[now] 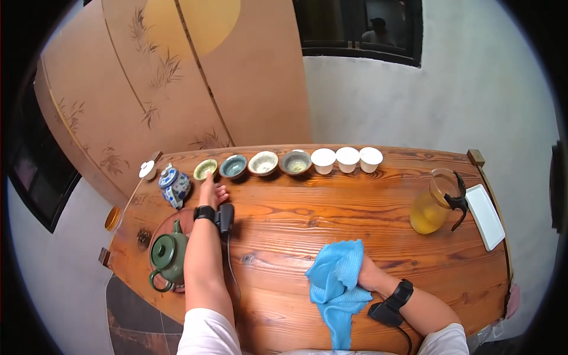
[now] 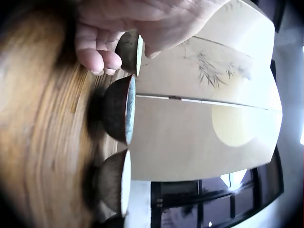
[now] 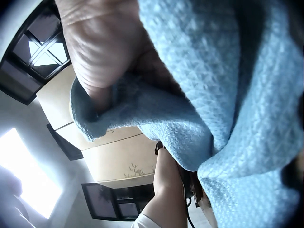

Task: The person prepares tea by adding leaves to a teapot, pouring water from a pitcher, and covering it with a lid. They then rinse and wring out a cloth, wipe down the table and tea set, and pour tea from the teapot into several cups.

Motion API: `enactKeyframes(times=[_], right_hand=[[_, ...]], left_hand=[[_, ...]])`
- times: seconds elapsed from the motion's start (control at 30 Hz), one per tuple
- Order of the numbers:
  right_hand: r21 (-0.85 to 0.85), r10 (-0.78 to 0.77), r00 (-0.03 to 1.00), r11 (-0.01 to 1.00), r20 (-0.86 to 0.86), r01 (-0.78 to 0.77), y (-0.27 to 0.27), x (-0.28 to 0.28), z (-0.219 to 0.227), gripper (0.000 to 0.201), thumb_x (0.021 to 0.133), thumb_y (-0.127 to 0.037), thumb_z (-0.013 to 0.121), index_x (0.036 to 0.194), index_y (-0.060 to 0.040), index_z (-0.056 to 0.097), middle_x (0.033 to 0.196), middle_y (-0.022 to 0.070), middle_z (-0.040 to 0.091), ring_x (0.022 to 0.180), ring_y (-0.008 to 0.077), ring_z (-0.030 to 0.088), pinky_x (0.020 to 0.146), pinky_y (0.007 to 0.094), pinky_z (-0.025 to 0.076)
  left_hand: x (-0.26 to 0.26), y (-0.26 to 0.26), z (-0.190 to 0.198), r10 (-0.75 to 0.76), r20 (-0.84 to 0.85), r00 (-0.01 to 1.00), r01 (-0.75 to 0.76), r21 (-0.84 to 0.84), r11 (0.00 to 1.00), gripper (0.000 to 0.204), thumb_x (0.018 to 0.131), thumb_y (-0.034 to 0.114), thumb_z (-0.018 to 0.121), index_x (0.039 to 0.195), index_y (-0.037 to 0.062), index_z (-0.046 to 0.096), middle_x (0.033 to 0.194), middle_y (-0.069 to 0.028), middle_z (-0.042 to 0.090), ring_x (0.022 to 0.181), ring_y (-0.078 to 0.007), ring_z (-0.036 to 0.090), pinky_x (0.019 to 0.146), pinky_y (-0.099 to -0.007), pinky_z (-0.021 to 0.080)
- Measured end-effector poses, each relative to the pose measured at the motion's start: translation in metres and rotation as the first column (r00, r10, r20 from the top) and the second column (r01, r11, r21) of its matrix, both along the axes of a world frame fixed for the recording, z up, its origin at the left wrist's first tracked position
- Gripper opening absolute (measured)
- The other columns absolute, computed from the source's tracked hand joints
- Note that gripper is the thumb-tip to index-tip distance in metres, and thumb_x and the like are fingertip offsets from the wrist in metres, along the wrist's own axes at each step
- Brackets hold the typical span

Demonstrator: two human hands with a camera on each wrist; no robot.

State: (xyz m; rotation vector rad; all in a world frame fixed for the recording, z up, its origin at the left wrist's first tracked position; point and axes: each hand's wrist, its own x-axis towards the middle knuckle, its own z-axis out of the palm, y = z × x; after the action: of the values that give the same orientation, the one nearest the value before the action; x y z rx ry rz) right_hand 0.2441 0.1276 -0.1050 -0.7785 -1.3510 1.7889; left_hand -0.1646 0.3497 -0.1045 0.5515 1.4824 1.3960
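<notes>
In the head view my left hand point(image 1: 212, 192) reaches to the small green bowl point(image 1: 205, 169) at the left end of a row, its thumb overlapping the near rim. Seen from the left wrist, the other fingers point(image 2: 90, 57) curl below the thumb, in front of that bowl point(image 2: 129, 52); I cannot tell whether any grip it. A teal bowl point(image 1: 233, 167) stands just right of the hand. My right hand point(image 1: 369, 276) holds a crumpled blue cloth point(image 1: 335, 275) on the wooden table, with folds covering most of its fingers.
A cream bowl point(image 1: 262, 163), a grey bowl point(image 1: 295, 162) and three white cups point(image 1: 347, 159) continue the row. Blue-and-white teapot point(image 1: 174, 184) and green teapot point(image 1: 169, 255) stand left. A glass pitcher point(image 1: 428, 212) of yellow liquid and a white tray point(image 1: 485, 216) are right.
</notes>
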Motion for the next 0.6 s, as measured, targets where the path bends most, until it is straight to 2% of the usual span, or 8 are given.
enactKeyframes(times=[0.1,0.2,0.33,0.37,0.43,0.47,0.53,0.6], right_hand=[[-0.035,-0.003,1.000,0.999,-0.016,0.002,-0.001,-0.002,0.001,0.042,0.080,-0.007,0.059,0.118,-0.0011,0.043,0.113,0.0100,0.052,0.103,0.0194,0.050,0.089,0.0321,0.041],[0.003,-0.012,1.000,1.000,-0.004,0.012,-0.001,-0.003,0.002,0.039,0.081,-0.007,0.059,0.116,-0.0006,0.045,0.112,0.0100,0.052,0.102,0.0191,0.050,0.088,0.0316,0.041],[0.000,-0.022,1.000,1.000,-0.008,0.022,-0.001,-0.004,0.003,0.034,0.081,-0.008,0.058,0.112,0.0004,0.049,0.110,0.0099,0.054,0.101,0.0185,0.050,0.088,0.0307,0.041],[0.001,-0.034,0.999,0.999,-0.014,0.034,-0.002,-0.004,0.004,0.034,0.081,-0.008,0.058,0.112,0.0004,0.049,0.110,0.0099,0.054,0.101,0.0185,0.050,0.088,0.0307,0.041],[0.007,-0.041,0.999,0.999,0.013,0.041,-0.003,-0.004,0.007,0.034,0.080,-0.007,0.059,0.112,0.0008,0.049,0.109,0.0099,0.055,0.100,0.0180,0.051,0.088,0.0304,0.041],[0.007,-0.050,0.999,0.999,0.010,0.050,-0.003,-0.005,0.007,0.034,0.080,-0.007,0.059,0.112,0.0008,0.049,0.109,0.0099,0.055,0.100,0.0180,0.051,0.088,0.0304,0.041],[-0.001,-0.037,0.999,0.999,0.012,0.037,-0.003,-0.004,0.008,0.033,0.081,-0.007,0.057,0.112,0.0010,0.049,0.109,0.0101,0.055,0.100,0.0179,0.051,0.088,0.0302,0.040],[0.008,-0.045,0.999,0.999,0.013,0.045,-0.002,-0.005,0.007,0.032,0.082,-0.007,0.056,0.112,0.0012,0.049,0.109,0.0101,0.055,0.100,0.0176,0.051,0.088,0.0301,0.040]], left_hand=[[0.037,-0.019,0.024,-0.104,-0.161,0.982,0.100,-0.030,0.995,0.061,0.076,0.061,0.051,0.093,0.0024,0.044,0.064,-0.0077,0.053,0.047,-0.0138,0.042,0.042,-0.0271,0.037],[0.044,-0.007,0.028,-0.242,-0.358,0.902,0.194,-0.165,0.967,0.046,0.079,0.049,0.055,0.096,0.0072,0.046,0.058,-0.0060,0.052,0.043,-0.0132,0.040,0.039,-0.0254,0.034],[0.049,0.009,0.027,-0.195,-0.384,0.903,0.153,-0.139,0.978,0.026,0.085,0.024,0.045,0.097,0.0016,0.049,0.062,-0.0114,0.059,0.041,-0.0160,0.047,0.037,-0.0283,0.041],[0.047,0.014,0.025,-0.206,-0.389,0.898,0.164,-0.139,0.977,0.026,0.085,0.024,0.045,0.097,0.0016,0.049,0.062,-0.0114,0.059,0.041,-0.0160,0.047,0.037,-0.0283,0.041],[0.040,0.025,0.020,-0.164,-0.198,0.967,0.143,-0.116,0.983,0.023,0.084,0.014,0.036,0.100,0.0008,0.047,0.069,-0.0131,0.060,0.047,-0.0184,0.055,0.038,-0.0290,0.043],[0.041,0.027,0.021,-0.121,-0.222,0.967,0.100,-0.101,0.990,0.025,0.083,0.009,0.031,0.101,0.0003,0.046,0.074,-0.0134,0.059,0.055,-0.0208,0.060,0.039,-0.0301,0.044],[0.035,0.023,0.022,-0.114,-0.292,0.950,0.098,-0.070,0.993,0.024,0.085,0.012,0.033,0.102,-0.0002,0.045,0.076,-0.0133,0.057,0.059,-0.0228,0.062,0.039,-0.0312,0.045],[0.033,0.018,0.030,-0.018,-0.376,0.926,0.013,-0.015,1.000,0.024,0.086,0.018,0.039,0.093,-0.0025,0.049,0.066,-0.0130,0.056,0.050,-0.0212,0.058,0.036,-0.0312,0.043]])
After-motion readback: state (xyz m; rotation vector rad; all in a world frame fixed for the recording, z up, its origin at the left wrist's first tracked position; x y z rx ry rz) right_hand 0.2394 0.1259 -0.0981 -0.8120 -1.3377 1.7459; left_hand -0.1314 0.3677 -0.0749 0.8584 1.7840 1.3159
